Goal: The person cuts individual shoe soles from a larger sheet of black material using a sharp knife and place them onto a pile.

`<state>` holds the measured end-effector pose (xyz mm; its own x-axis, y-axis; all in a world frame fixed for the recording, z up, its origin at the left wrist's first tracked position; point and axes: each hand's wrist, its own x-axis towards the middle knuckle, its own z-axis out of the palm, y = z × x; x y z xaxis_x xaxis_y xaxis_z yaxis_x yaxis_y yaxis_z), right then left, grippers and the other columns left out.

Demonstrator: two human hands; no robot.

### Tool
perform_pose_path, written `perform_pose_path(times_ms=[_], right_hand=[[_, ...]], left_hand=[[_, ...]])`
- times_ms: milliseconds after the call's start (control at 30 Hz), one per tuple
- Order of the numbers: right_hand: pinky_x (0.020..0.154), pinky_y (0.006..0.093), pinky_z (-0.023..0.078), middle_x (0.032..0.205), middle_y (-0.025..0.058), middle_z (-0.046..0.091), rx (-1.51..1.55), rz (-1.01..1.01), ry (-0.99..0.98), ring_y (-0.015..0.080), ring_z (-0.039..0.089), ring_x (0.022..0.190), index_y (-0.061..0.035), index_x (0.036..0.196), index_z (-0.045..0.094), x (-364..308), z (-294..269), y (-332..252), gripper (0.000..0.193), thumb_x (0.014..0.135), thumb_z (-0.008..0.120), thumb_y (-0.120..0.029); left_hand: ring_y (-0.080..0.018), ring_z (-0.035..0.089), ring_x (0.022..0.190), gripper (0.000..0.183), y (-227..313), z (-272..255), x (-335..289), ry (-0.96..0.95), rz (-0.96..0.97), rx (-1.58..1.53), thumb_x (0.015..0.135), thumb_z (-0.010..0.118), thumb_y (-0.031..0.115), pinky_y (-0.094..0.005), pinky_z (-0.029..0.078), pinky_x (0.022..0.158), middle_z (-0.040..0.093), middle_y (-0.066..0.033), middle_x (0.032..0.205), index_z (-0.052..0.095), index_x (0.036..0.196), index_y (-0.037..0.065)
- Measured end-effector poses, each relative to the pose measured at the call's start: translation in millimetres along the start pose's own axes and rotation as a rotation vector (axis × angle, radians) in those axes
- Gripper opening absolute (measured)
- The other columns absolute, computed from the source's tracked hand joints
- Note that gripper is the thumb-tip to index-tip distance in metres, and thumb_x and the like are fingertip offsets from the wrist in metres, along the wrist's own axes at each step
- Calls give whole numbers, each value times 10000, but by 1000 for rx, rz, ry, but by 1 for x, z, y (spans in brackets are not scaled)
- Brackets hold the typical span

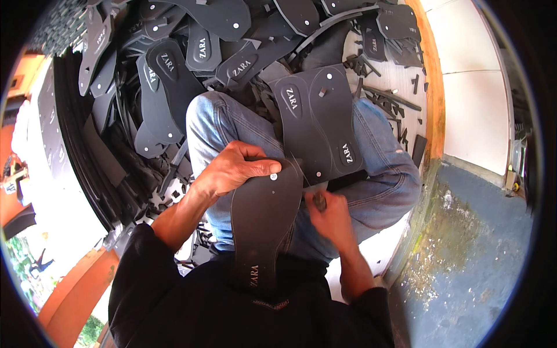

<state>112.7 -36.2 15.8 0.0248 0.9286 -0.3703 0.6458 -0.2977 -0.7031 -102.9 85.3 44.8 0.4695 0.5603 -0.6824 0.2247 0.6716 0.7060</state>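
While the left hand (232, 171) presses its fingers closed over the toe end of a black sole (264, 226) lying across the lap, the right hand (328, 211) is fisted around a small tool (318, 200) at the sole's right edge. 1 cut sheet (319, 124) with 2 soles rests on the knees (377, 174); a pile (174, 75) lies beyond.

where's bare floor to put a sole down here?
Bare blue floor to the person's right, beyond the orange curb. Small white tile patch past the right knee, littered with offcuts. Left and ahead are crowded: the sole pile covers everything. Lap holds a cut sheet.
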Motion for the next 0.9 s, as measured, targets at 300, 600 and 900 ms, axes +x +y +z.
perform_pose_path(times_ms=[300,600,900], right_hand=[[416,239,307,569,-19,511,704,235,-115,48,441,487,-29,698,585,63,-21,-32,253,852,605,-229],[398,219,293,543,-24,461,1265,110,352,51,391,434,-49,730,545,54,-44,-19,215,868,602,-203],[422,199,333,612,31,590,901,147,194,47,428,458,-19,792,567,-7,-22,-17,151,880,592,-139]], left_hand=[[-87,582,690,396,-16,-2,4,8,58,-38,743,755,340,-218,458,609,648,-42,779,651,902,-8],[-102,580,749,271,-66,37,47,-107,202,-515,894,576,262,-257,476,657,625,-50,803,588,1022,23],[-80,483,472,184,-53,114,39,38,218,-789,845,653,223,-215,348,384,554,-12,648,579,901,63]])
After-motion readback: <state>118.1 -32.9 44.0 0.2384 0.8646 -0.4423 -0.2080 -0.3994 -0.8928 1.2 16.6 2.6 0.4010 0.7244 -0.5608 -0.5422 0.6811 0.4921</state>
